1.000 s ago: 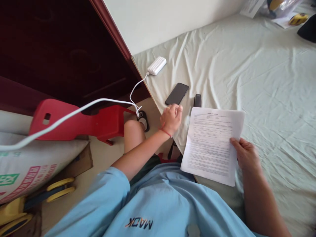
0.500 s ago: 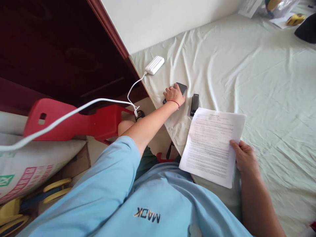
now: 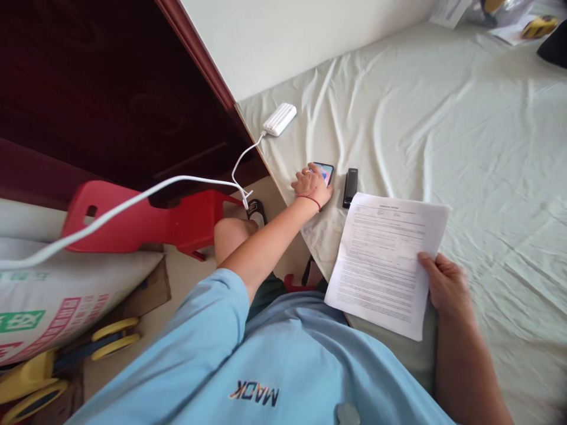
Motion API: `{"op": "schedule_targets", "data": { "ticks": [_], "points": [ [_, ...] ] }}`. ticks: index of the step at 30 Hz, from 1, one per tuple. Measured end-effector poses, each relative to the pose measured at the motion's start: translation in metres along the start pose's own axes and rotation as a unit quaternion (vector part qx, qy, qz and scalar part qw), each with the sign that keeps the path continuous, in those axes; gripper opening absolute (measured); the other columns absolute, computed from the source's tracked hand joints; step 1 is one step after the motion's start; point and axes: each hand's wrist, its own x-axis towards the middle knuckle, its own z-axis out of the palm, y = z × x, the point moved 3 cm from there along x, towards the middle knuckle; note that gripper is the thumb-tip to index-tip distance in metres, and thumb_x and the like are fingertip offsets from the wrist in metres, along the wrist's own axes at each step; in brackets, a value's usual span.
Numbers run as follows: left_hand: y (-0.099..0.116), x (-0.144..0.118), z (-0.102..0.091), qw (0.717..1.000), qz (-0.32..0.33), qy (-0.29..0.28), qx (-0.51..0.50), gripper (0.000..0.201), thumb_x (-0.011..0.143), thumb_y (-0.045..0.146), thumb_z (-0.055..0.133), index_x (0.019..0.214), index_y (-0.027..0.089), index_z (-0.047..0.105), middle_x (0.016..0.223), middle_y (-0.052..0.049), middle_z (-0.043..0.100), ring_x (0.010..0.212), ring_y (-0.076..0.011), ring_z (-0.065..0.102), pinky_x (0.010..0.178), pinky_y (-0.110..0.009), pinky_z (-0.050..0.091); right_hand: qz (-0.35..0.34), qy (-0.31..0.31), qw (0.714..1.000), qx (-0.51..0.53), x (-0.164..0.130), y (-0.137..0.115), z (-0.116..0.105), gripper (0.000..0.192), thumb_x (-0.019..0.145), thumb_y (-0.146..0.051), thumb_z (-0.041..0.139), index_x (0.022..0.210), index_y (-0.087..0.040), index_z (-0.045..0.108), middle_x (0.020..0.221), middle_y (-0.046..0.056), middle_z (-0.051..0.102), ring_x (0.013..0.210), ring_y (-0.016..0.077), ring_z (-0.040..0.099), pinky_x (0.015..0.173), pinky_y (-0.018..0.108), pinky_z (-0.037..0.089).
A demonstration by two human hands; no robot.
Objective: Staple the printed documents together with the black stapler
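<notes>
While your right hand (image 3: 445, 286) grips the printed sheet (image 3: 385, 262), your left hand (image 3: 312, 186) lies loosely curled over the phone (image 3: 325, 172), its long axis pointing away from you.

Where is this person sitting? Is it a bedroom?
Probably a bedroom: a wrinkled bed sheet covers a mattress beside dark wooden furniture, with a phone and power bank lying on it.

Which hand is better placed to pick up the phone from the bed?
Left. The left hand already rests on the phone, while the right hand holds the paper.
</notes>
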Motion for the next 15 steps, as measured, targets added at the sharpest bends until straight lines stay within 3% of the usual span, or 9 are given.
{"op": "schedule_targets", "data": {
  "ticks": [3, 7, 11, 13, 15],
  "points": [
    [-0.004, -0.01, -0.001, 1.0, 0.0, -0.002, 0.002, 0.089, 0.093, 0.044, 0.071, 0.162, 0.002, 0.033, 0.153, -0.033, 0.052, 0.139, -0.0451, 0.05, 0.105, -0.054, 0.05, 0.079, -0.009, 0.997, 0.006, -0.002, 0.003, -0.002, 0.031, 0.08, -0.052, 0.082, 0.104, -0.031, 0.083, 0.078, 0.002, 0.08, 0.077, 0.031, 0.079, 0.054, 0.039, 0.064],
    [-0.016, -0.021, -0.001, 1.0, 0.014, 0.025, -0.012, 0.089, 0.092, 0.051, 0.073, 0.159, 0.004, 0.037, 0.15, -0.034, 0.055, 0.137, -0.047, 0.053, 0.107, -0.058, 0.049, 0.136, -0.008, 0.986, 0.093, -0.007, -0.005, -0.001, 0.038, 0.073, -0.053, 0.09, 0.101, -0.028, 0.082, 0.082, 0.003, 0.082, 0.069, 0.0284, 0.079, 0.052, 0.036, 0.064],
    [-0.036, -0.053, 0.0, 0.988, 0.094, 0.068, -0.098, 0.072, 0.095, 0.049, 0.069, 0.152, 0.01, 0.048, 0.144, -0.028, 0.06, 0.137, -0.0439, 0.054, 0.112, -0.06, 0.047, 0.171, 0.028, 0.972, 0.16, -0.013, -0.016, -0.002, 0.05, 0.059, -0.048, 0.099, 0.099, -0.023, 0.083, 0.079, 0.006, 0.082, 0.065, 0.0292, 0.079, 0.051, 0.034, 0.065],
    [-0.046, -0.083, 0.005, 0.959, 0.143, 0.051, -0.24, 0.061, 0.099, 0.057, 0.062, 0.144, 0.016, 0.055, 0.142, -0.023, 0.062, 0.133, -0.0371, 0.058, 0.106, -0.051, 0.052, 0.169, 0.049, 0.968, 0.18, -0.014, -0.019, -0.003, 0.052, 0.055, -0.046, 0.102, 0.097, -0.021, 0.083, 0.077, 0.007, 0.081, 0.066, 0.0295, 0.079, 0.054, 0.034, 0.066],
    [-0.052, -0.117, 0.014, 0.903, 0.147, -0.033, -0.403, 0.062, 0.098, 0.07, 0.056, 0.133, 0.018, 0.061, 0.132, -0.018, 0.067, 0.118, -0.0307, 0.066, 0.092, -0.042, 0.057, 0.162, 0.064, 0.965, 0.196, -0.014, -0.019, -0.004, 0.052, 0.053, -0.045, 0.103, 0.094, -0.021, 0.083, 0.077, 0.008, 0.081, 0.068, 0.0297, 0.08, 0.058, 0.035, 0.068]
  ]
}}
